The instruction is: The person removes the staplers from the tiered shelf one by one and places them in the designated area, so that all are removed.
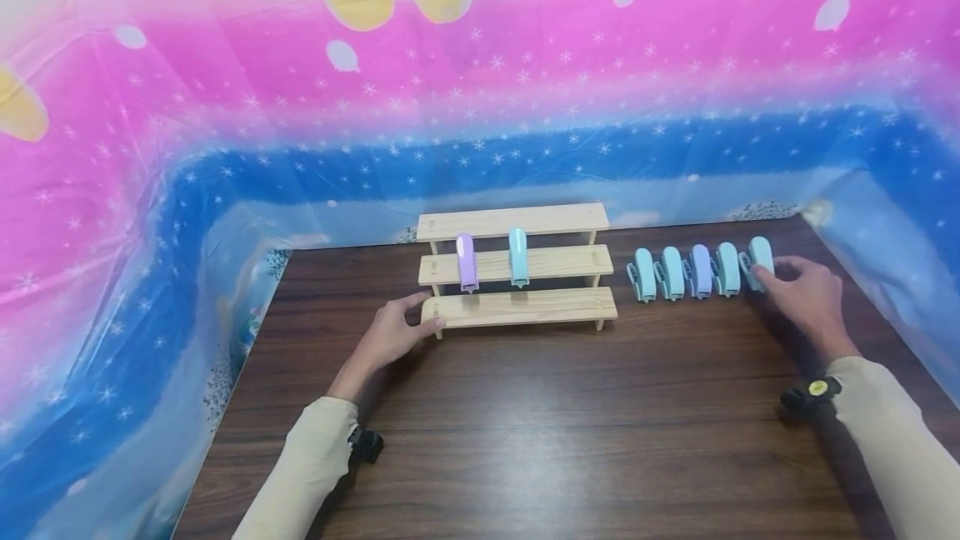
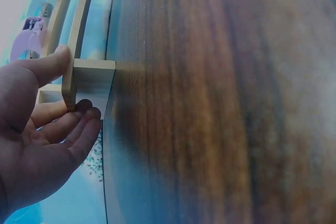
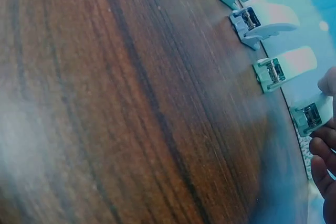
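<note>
On the left end of the wooden rack (image 1: 517,220): your left hand (image 1: 392,333) grips the front step (image 1: 517,309), thumb above, fingers below.
Right side of the table (image 1: 562,440): your right hand (image 1: 806,297) pinches a teal clip (image 1: 762,253), beside four lined-up clips (image 1: 672,273).
Middle step (image 1: 562,263): bears a purple clip (image 1: 467,262) and a light-blue clip (image 1: 518,257).
</note>
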A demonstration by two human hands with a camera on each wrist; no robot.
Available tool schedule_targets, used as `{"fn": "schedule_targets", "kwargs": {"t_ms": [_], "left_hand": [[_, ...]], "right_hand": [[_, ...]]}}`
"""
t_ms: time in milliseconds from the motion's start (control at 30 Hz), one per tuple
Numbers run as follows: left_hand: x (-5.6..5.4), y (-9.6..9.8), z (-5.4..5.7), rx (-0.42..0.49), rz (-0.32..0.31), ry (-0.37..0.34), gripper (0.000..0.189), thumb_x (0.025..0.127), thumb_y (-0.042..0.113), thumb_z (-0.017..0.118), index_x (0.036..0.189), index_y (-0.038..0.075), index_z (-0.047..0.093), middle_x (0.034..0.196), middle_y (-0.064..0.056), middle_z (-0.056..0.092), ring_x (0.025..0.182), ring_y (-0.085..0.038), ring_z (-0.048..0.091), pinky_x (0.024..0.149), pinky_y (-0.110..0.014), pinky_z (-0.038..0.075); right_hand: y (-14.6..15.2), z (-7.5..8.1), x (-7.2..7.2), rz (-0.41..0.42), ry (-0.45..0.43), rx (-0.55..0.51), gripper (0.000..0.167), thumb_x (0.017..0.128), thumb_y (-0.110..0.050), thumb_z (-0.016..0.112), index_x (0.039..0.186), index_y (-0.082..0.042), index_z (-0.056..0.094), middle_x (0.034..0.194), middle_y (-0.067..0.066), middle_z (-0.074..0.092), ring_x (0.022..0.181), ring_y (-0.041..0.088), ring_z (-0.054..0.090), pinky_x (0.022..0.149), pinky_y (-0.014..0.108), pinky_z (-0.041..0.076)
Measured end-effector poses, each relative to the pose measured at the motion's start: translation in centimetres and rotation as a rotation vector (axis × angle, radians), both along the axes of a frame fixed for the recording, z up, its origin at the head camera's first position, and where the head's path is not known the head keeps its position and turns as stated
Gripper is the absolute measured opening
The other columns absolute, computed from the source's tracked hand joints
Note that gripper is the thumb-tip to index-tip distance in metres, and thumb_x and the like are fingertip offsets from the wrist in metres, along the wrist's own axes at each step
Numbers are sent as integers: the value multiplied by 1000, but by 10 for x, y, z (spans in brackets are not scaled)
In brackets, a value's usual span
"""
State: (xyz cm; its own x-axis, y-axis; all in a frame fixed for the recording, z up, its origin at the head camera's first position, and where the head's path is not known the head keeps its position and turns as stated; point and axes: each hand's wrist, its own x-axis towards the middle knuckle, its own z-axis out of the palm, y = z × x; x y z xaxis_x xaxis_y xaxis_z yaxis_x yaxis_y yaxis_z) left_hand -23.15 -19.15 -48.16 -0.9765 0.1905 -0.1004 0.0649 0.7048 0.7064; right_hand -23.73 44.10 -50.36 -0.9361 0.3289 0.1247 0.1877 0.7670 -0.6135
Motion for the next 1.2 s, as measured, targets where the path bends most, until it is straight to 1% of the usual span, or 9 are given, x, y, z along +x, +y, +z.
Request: {"fn": "schedule_targets", "kwargs": {"t_ms": [67,300,500,633,800,900,1000,1067,1200], "left_hand": [[0,0,0,2,1,-2,69,96,40,73,151,6,50,117,-18,68,63,-17,42,74,-38,42],[-1,0,0,4,2,-3,69,96,41,73,151,7,50,143,-18,59,73,-20,49,81,-42,42],[0,-1,0,-1,-1,-2,69,96,41,72,152,7,49,146,-19,56,79,-22,52,84,-43,42],[0,-1,1,-4,1,-1,69,96,42,72,152,7,49,150,-19,53,94,-25,55,88,-45,43],[2,-1,0,2,-3,-7,70,96,42,72,152,7,49,153,-18,49,115,-26,54,97,-48,43],[2,-1,0,8,0,-8,70,96,42,72,152,6,49,153,-19,49,121,-27,54,102,-51,43],[1,-1,0,5,2,-1,70,96,41,72,151,6,49,153,-19,49,124,-27,53,103,-52,43],[2,-1,0,4,-1,1,70,96,41,73,151,6,49,153,-19,49,122,-27,54,101,-51,43],[2,-1,1,5,-3,3,69,96,41,72,151,6,49,153,-19,50,122,-27,54,100,-51,44]], "right_hand": [[1,-2,-1,1,-4,6,82,98,-60,55,138,11,55,134,39,55,130,57,40,107,69,28],[3,-6,-3,6,-30,5,85,98,-63,52,140,11,53,136,39,53,131,58,39,106,69,28],[2,-6,-3,11,-39,1,87,98,-64,51,140,11,52,137,39,52,131,57,39,106,70,29],[1,-7,-3,24,-42,5,87,98,-64,51,140,11,53,137,40,52,131,58,38,105,70,29],[2,-10,-2,28,-44,9,85,98,-63,52,139,12,53,137,40,52,130,59,39,105,71,28],[2,-11,-1,22,-42,13,84,99,-62,52,139,12,54,136,40,52,130,58,39,105,71,29],[2,-8,-1,16,-48,-2,85,98,-63,53,140,11,53,138,39,52,132,58,39,105,71,29],[2,-4,0,9,-43,-17,86,97,-64,54,141,9,53,139,38,51,132,57,39,105,71,29],[2,11,-1,16,17,-42,82,95,-63,59,140,5,57,138,35,55,129,53,44,101,67,34]]}}
